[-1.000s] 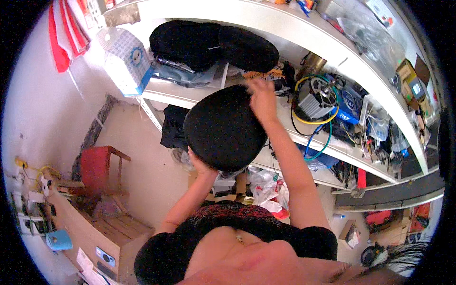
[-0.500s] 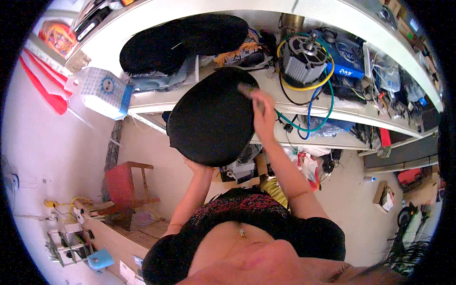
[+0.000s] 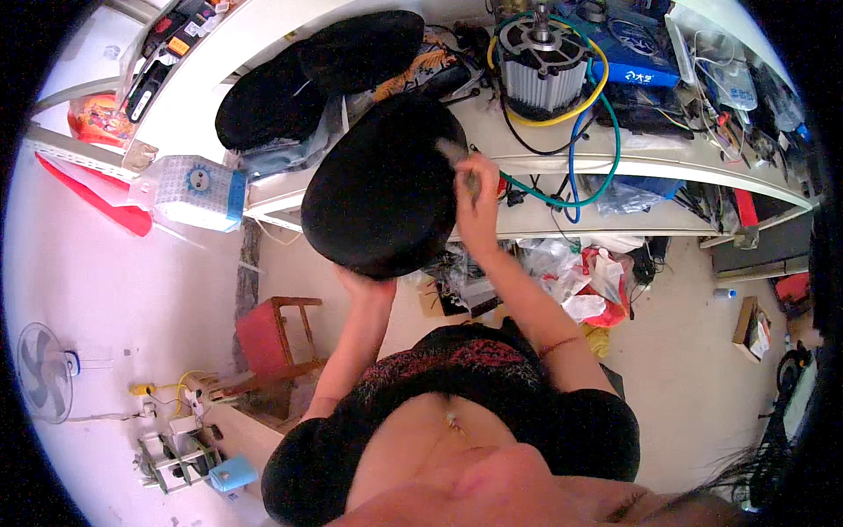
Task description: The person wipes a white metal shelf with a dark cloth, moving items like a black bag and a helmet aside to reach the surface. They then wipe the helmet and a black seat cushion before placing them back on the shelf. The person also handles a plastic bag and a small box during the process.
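Observation:
A large black rounded pad [image 3: 382, 189], like a padded seat or cushion, is held up in front of the shelf. My left hand [image 3: 367, 285] supports its lower edge; the fingers are hidden behind it. Closed around a slim hand tool [image 3: 451, 151] with a greyish end, my right hand [image 3: 477, 206] is at the pad's right side. The tool's tip lies over the black surface, and blur hides its exact kind. On the shelf behind rest a similar black pad [image 3: 272, 101] and another black pad [image 3: 364, 51].
A grey motor [image 3: 544, 79] with yellow, green and blue cables stands on the white shelf [image 3: 645, 154], near a blue box [image 3: 637, 66]. A patterned carton [image 3: 198, 189] is at the shelf's left end. Below are plastic bags [image 3: 597, 285] and a red stool [image 3: 268, 338].
The view has shifted, so the shelf appears higher. The pad has tilted slightly and sits a little up and left in view. The right hand keeps the tool at the pad's right side.

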A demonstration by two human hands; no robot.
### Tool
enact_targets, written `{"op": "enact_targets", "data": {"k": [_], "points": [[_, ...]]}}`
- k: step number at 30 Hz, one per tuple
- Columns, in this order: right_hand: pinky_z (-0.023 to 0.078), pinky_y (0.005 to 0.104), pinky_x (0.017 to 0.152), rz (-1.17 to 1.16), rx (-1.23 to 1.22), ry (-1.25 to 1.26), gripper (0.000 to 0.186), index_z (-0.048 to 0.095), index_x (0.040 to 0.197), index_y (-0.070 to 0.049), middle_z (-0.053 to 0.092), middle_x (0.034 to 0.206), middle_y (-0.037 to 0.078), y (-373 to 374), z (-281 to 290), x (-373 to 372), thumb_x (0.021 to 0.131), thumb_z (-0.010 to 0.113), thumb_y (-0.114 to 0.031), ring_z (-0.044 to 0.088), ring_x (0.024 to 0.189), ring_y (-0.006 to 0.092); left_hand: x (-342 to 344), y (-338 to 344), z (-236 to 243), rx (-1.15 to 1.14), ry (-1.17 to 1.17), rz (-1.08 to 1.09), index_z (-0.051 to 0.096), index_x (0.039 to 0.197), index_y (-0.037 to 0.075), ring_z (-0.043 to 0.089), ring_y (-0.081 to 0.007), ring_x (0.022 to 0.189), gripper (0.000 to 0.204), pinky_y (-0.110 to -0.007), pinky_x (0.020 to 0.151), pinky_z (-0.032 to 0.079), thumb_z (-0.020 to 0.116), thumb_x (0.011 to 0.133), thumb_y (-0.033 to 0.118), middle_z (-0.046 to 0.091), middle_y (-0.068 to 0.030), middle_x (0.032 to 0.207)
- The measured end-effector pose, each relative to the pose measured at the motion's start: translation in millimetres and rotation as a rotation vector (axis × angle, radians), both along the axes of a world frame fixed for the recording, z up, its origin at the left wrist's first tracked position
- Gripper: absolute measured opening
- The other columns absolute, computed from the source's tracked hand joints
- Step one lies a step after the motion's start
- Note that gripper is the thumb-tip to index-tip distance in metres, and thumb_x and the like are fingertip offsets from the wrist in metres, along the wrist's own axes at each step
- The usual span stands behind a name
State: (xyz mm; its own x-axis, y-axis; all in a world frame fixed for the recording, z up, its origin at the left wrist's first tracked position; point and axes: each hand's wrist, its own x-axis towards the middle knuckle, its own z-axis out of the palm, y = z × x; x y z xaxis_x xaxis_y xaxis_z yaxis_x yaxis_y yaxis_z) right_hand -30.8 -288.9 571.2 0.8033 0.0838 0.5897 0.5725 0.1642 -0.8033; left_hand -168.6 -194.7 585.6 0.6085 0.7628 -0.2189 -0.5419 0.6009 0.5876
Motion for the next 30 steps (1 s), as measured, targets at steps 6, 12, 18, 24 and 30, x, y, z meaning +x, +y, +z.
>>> {"op": "enact_targets", "data": {"k": [6, 12, 18, 24, 30], "points": [[0.036, 0.0344, 0.081, 0.245, -0.078, -0.44, 0.023, 0.057, 0.091, -0.013, 0.05, 0.099, 0.007, -18, -2, -71, 0.069, 0.06, -0.007, 0.045, 0.093, 0.0227, -13, 22, -26, 0.067, -0.191, -0.193, 0.043, 0.124, 0.014, 0.045, -0.029, 0.112, 0.051, -0.046, 0.095, 0.038, 0.036, 0.084, 0.045, 0.047, -0.007, 0.123], [0.036, 0.0375, 0.079, 0.344, -0.105, -0.817, 0.034, 0.059, 0.094, -0.021, 0.053, 0.102, 0.0, -8, -51, -66, 0.061, 0.064, -0.016, 0.049, 0.092, 0.0168, -10, 8, -8, -0.103, 0.029, -0.041, 0.043, 0.124, 0.014, 0.045, -0.0307, 0.112, 0.05, -0.046, 0.095, 0.037, 0.038, 0.084, 0.043, 0.047, -0.0087, 0.124], [0.035, 0.031, 0.088, 0.144, 0.176, 0.128, 0.02, 0.044, 0.104, -0.002, 0.046, 0.103, 0.013, 10, -11, -2, 0.085, 0.047, -0.005, 0.046, 0.097, 0.0243, -14, 3, 9, -0.104, -0.025, -0.132, 0.042, 0.126, 0.015, 0.044, -0.0314, 0.113, 0.05, -0.049, 0.096, 0.035, 0.037, 0.085, 0.043, 0.044, -0.0076, 0.127], [0.038, 0.0228, 0.074, 0.505, 0.192, 0.501, 0.022, 0.042, 0.113, -0.011, 0.048, 0.096, 0.002, 17, -5, 57, 0.091, 0.043, -0.01, 0.044, 0.083, 0.0098, -55, 33, -24, -0.088, -0.114, -0.135, 0.04, 0.128, 0.015, 0.044, -0.0308, 0.114, 0.05, -0.048, 0.094, 0.038, 0.037, 0.087, 0.043, 0.044, -0.0076, 0.128], [0.04, 0.0288, 0.085, 0.712, 0.333, 0.84, 0.021, 0.047, 0.111, -0.009, 0.051, 0.11, 0.005, -13, 7, 29, 0.09, 0.044, -0.012, 0.049, 0.099, 0.0163, -128, 73, -66, 0.552, 0.148, 0.166, 0.042, 0.123, 0.002, 0.051, -0.0275, 0.104, 0.046, -0.04, 0.087, 0.045, 0.037, 0.09, 0.033, 0.048, -0.0157, 0.122]]}}
